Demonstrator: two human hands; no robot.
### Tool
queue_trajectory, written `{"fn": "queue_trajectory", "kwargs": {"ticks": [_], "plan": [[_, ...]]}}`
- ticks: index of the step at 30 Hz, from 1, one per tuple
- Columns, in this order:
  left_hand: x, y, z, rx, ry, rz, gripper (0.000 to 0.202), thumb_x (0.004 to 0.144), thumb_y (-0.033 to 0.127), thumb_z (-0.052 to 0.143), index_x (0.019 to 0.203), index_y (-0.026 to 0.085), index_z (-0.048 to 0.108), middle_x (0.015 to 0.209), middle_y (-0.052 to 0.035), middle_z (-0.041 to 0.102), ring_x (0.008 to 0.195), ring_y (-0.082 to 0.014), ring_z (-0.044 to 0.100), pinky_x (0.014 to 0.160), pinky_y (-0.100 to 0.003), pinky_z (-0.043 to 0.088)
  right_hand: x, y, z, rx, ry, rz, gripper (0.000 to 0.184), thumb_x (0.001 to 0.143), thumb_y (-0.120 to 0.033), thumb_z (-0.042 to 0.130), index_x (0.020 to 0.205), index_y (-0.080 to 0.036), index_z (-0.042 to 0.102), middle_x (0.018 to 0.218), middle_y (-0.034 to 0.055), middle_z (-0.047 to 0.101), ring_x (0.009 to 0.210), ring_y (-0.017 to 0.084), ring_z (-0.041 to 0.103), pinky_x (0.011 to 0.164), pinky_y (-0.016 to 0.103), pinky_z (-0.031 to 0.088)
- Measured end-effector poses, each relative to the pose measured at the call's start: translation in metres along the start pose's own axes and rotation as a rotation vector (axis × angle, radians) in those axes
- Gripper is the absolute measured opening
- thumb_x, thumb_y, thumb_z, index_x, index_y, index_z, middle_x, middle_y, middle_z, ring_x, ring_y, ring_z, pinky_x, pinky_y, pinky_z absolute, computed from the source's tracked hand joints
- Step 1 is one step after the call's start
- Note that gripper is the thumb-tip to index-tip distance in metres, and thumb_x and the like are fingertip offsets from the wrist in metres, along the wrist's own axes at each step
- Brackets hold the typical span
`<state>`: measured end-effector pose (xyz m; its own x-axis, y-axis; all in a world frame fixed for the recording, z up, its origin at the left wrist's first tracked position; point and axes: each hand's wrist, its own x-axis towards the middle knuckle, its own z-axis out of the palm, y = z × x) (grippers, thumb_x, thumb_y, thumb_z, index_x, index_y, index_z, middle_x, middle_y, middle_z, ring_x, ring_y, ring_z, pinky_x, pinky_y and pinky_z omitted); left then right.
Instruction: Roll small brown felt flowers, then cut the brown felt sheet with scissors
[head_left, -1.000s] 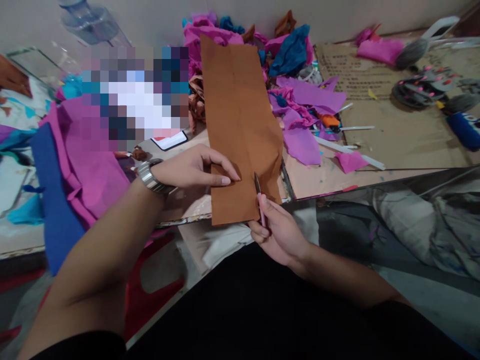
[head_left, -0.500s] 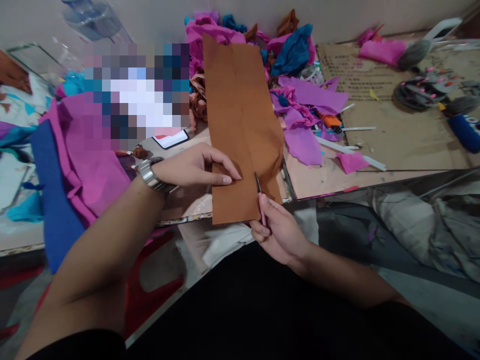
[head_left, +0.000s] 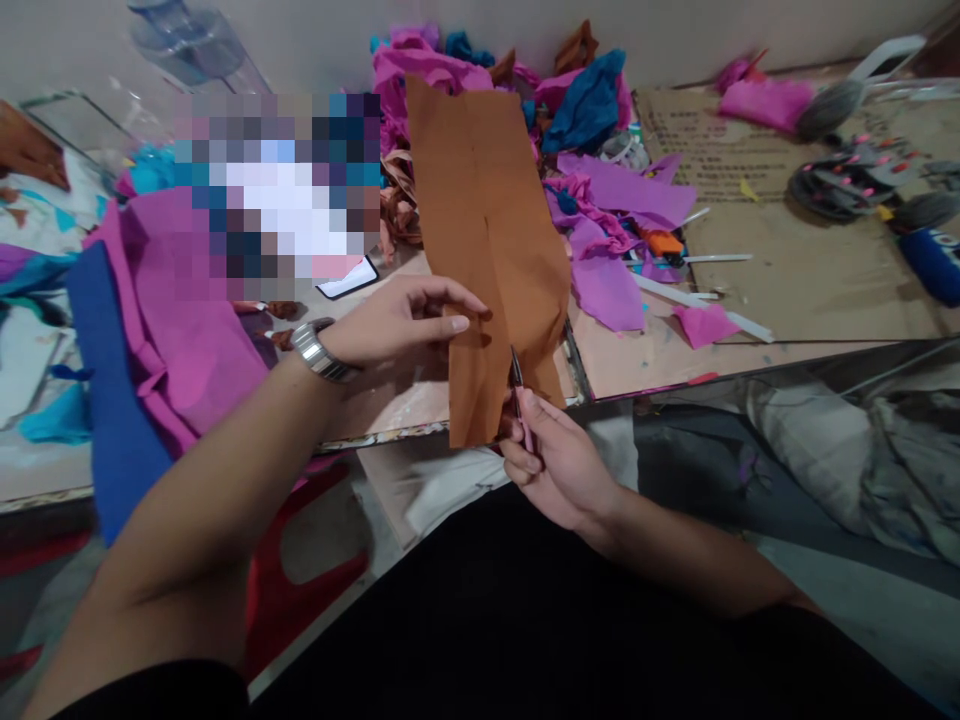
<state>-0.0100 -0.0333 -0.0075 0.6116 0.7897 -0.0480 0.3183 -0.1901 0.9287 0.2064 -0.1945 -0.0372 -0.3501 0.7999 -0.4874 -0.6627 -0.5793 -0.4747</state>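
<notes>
A long brown sheet, which looks like crepe paper (head_left: 480,180), stretches from the coloured pile at the back to the table's front edge. It has a lengthwise cut near its front end. My right hand (head_left: 559,455) grips a small pair of scissors with pink handles (head_left: 526,432), the dark blades lying in the cut. My left hand (head_left: 409,318), with a metal watch at its wrist, hovers at or rests on the sheet's left side, thumb and fingers apart; whether the fingertips touch it I cannot tell. The sheet's front left part is creased and folded inward.
Pink crumpled sheets (head_left: 202,350) and a blue strip (head_left: 112,380) lie at the left. A phone (head_left: 349,280) stands behind my left hand. Purple scraps (head_left: 607,285) and white sticks (head_left: 716,258) lie to the right, beside cardboard (head_left: 750,250) bearing a dark pin-studded cushion (head_left: 836,185).
My left hand has shifted slightly up and right. The sheet's front left part has moved right and creased, and the cut at the blades has opened wider. My right hand stays in place.
</notes>
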Motion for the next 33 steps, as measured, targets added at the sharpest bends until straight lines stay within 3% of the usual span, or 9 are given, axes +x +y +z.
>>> {"fn": "queue_trajectory", "kwargs": {"ticks": [3, 10, 20, 25, 30, 33], "plan": [[0.002, -0.004, 0.002, -0.024, 0.036, -0.008, 0.037, 0.088, 0.044, 0.085, 0.114, 0.018, 0.083, 0.120, -0.0133, 0.083, 0.102, -0.0229, 0.080, 0.086, -0.031, 0.065, 0.000, 0.000, 0.000, 0.011, -0.007, -0.005, 0.031, 0.095, -0.047, 0.082, 0.098, -0.024, 0.062, 0.073, -0.0084, 0.046, 0.051, 0.004, 0.023, 0.047, 0.024, 0.014], [-0.002, 0.002, 0.001, -0.059, 0.017, 0.021, 0.024, 0.086, 0.036, 0.084, 0.104, 0.019, 0.086, 0.108, -0.0117, 0.086, 0.099, -0.0235, 0.082, 0.088, -0.033, 0.066, -0.001, 0.000, 0.001, 0.020, -0.017, -0.012, 0.033, 0.093, -0.049, 0.083, 0.102, -0.024, 0.064, 0.073, -0.0082, 0.050, 0.049, 0.004, 0.028, 0.048, 0.024, 0.014], [-0.003, -0.009, -0.005, -0.001, 0.140, 0.124, 0.024, 0.087, 0.042, 0.086, 0.094, 0.019, 0.086, 0.093, -0.0079, 0.085, 0.082, -0.0175, 0.077, 0.074, -0.025, 0.061, -0.011, 0.004, 0.003, -0.039, 0.019, 0.008, 0.044, 0.095, -0.058, 0.079, 0.086, -0.024, 0.052, 0.060, -0.0103, 0.048, 0.043, 0.005, 0.033, 0.045, 0.025, 0.020], [-0.002, -0.010, -0.005, -0.004, 0.140, 0.161, 0.027, 0.084, 0.045, 0.089, 0.091, 0.019, 0.085, 0.085, -0.0065, 0.083, 0.072, -0.0147, 0.074, 0.065, -0.023, 0.056, -0.013, 0.005, 0.005, -0.030, 0.029, -0.010, 0.049, 0.094, -0.058, 0.081, 0.084, -0.025, 0.047, 0.056, -0.0122, 0.039, 0.043, 0.006, 0.034, 0.046, 0.025, 0.022], [-0.003, -0.009, -0.005, -0.014, 0.122, 0.181, 0.032, 0.083, 0.051, 0.090, 0.089, 0.020, 0.085, 0.082, -0.0060, 0.082, 0.065, -0.0123, 0.071, 0.058, -0.021, 0.052, -0.011, 0.006, 0.005, -0.049, 0.041, -0.018, 0.051, 0.096, -0.062, 0.077, 0.081, -0.024, 0.046, 0.059, -0.0101, 0.039, 0.046, 0.007, 0.041, 0.048, 0.027, 0.023], [-0.003, -0.008, -0.006, -0.037, 0.112, 0.199, 0.033, 0.082, 0.051, 0.091, 0.087, 0.019, 0.084, 0.081, -0.0065, 0.082, 0.064, -0.0122, 0.071, 0.058, -0.021, 0.053, -0.010, 0.006, 0.004, -0.038, 0.068, 0.003, 0.046, 0.095, -0.062, 0.078, 0.089, -0.025, 0.051, 0.063, -0.0095, 0.045, 0.047, 0.007, 0.042, 0.049, 0.027, 0.021]]}}
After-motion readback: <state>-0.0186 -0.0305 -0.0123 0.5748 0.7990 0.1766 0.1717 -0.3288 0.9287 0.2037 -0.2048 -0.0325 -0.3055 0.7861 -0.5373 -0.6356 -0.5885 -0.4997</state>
